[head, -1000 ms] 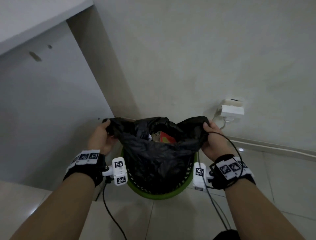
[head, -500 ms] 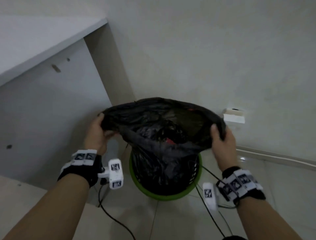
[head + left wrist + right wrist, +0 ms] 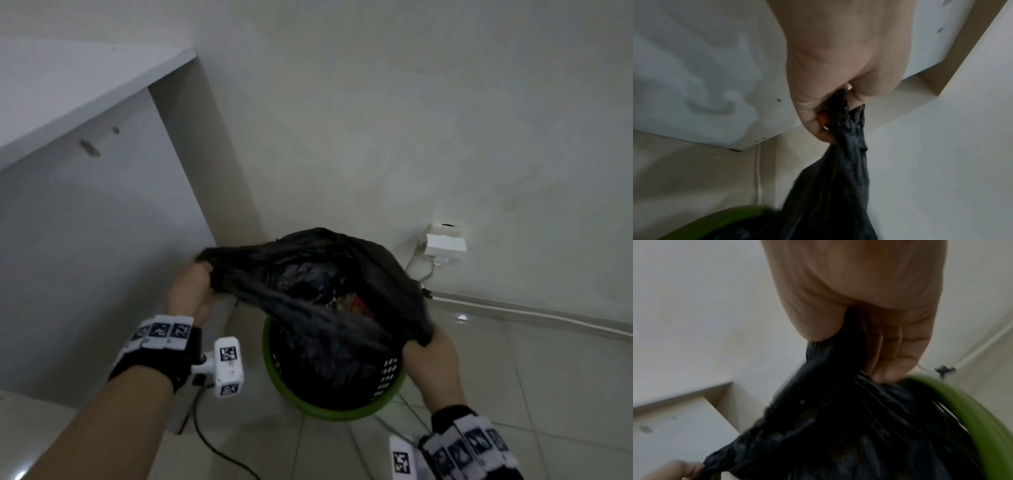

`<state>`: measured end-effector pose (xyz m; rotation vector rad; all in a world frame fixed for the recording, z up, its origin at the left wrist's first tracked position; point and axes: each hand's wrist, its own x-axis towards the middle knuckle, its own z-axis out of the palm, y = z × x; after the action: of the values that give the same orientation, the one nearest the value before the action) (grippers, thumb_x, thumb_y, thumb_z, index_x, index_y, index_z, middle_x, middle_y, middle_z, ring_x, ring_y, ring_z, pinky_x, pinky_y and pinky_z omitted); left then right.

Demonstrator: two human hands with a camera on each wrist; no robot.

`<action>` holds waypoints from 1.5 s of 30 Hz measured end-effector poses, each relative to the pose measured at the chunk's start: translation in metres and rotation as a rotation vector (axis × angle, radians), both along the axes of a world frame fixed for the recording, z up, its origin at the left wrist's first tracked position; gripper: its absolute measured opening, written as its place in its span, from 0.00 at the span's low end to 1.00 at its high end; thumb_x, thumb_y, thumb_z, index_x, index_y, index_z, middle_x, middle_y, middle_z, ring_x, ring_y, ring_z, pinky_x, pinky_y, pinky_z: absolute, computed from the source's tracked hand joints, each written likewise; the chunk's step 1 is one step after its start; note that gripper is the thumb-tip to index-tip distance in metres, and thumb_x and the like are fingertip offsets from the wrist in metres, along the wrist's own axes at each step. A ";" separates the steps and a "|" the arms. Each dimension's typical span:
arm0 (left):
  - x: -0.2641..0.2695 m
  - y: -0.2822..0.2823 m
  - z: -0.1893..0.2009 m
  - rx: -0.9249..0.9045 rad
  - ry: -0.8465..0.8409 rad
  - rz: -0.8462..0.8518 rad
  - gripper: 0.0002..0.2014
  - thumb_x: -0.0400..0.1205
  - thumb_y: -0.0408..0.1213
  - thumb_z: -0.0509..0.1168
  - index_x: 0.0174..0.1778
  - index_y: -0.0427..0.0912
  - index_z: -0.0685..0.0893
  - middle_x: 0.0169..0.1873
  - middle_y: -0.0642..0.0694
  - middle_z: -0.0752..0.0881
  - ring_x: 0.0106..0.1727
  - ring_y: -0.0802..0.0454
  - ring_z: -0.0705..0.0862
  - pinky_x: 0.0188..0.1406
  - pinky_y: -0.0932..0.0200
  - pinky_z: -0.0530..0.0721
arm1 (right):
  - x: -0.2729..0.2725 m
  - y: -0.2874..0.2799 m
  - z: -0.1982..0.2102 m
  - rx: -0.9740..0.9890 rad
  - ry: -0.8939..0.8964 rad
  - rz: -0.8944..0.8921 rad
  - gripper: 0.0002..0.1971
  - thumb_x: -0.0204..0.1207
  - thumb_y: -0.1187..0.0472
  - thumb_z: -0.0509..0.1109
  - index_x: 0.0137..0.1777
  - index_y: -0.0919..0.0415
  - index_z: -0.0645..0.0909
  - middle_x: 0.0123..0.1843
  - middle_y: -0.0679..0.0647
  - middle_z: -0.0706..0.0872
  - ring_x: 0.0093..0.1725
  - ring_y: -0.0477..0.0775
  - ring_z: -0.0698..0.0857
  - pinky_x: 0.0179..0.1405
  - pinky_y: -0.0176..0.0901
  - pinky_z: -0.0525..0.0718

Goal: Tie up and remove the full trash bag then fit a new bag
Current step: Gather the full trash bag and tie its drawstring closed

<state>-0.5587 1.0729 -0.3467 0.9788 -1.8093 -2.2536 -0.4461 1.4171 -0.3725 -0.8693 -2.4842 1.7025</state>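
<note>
my left hand (image 3: 190,295) is raised to the left of the bin (image 3: 334,409), grip pinching a gathered corner of the black trash bag (image 3: 329,294); the left wrist view shows fingers (image 3: 813,123) curled round the twisted plastic. my right hand (image 3: 432,364) sits lower, over the bin's right rim, grip closed round the opposite corner. the bag mouth is stretched slantwise between both hands, its body down inside the green bin on the floor (image 3: 548,377).

hard to make out: the contents, only a red scrap (image 3: 363,306) and dark clutter. right wrist view is motion-blurred; my fingertips are buried in plastic there.

edges: a white cabinet panel (image 3: 102,240) stands close on the left, the wall (image 3: 411,120) just behind the bin, a wall socket with plug (image 3: 444,244) to the right rear. cables (image 3: 219,452) trail over the tiles near my wrists. open floor lies to the right.
</note>
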 end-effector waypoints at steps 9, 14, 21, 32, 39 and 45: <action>-0.015 0.023 0.098 -0.013 0.213 -0.289 0.08 0.75 0.47 0.73 0.39 0.46 0.90 0.44 0.40 0.92 0.48 0.42 0.91 0.55 0.46 0.88 | -0.033 0.042 0.105 0.624 0.204 0.034 0.39 0.72 0.42 0.76 0.79 0.55 0.68 0.75 0.62 0.77 0.73 0.68 0.74 0.69 0.62 0.75; -0.006 0.035 0.123 -0.198 0.407 -0.444 0.08 0.85 0.34 0.64 0.43 0.45 0.87 0.35 0.47 0.90 0.37 0.53 0.89 0.41 0.62 0.89 | -0.100 0.028 0.091 1.006 -0.165 0.508 0.29 0.71 0.41 0.75 0.69 0.52 0.77 0.67 0.58 0.84 0.66 0.65 0.82 0.61 0.56 0.81; -0.004 0.020 0.155 -0.520 0.499 -0.410 0.09 0.81 0.33 0.71 0.56 0.39 0.89 0.47 0.41 0.91 0.45 0.48 0.89 0.50 0.56 0.89 | -0.112 0.056 0.138 0.766 0.356 0.260 0.09 0.79 0.58 0.69 0.49 0.57 0.91 0.42 0.61 0.92 0.46 0.65 0.90 0.49 0.47 0.84; 0.001 0.060 0.164 -0.677 0.566 -0.482 0.10 0.83 0.30 0.68 0.58 0.41 0.88 0.50 0.37 0.91 0.47 0.48 0.89 0.54 0.52 0.88 | -0.108 0.056 0.266 0.184 0.678 0.031 0.18 0.74 0.48 0.66 0.33 0.62 0.82 0.33 0.58 0.87 0.32 0.58 0.85 0.41 0.61 0.88; 0.010 0.052 0.158 -0.874 0.403 -0.597 0.09 0.79 0.30 0.72 0.55 0.38 0.91 0.44 0.35 0.92 0.48 0.37 0.91 0.49 0.51 0.90 | -0.112 0.067 0.353 -0.319 0.991 -0.172 0.12 0.84 0.57 0.58 0.38 0.55 0.70 0.26 0.52 0.79 0.19 0.53 0.70 0.21 0.40 0.71; 0.018 0.057 0.221 -1.236 0.390 -0.645 0.17 0.82 0.44 0.66 0.27 0.51 0.88 0.16 0.58 0.83 0.20 0.65 0.81 0.26 0.69 0.75 | -0.104 0.006 0.289 0.194 0.730 0.153 0.14 0.71 0.42 0.72 0.42 0.51 0.77 0.33 0.53 0.85 0.27 0.48 0.79 0.27 0.40 0.77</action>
<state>-0.5402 1.1297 -0.1255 -0.2714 -2.7957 -0.8517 -0.5497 1.4229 -0.0836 -0.0117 -2.1689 1.4209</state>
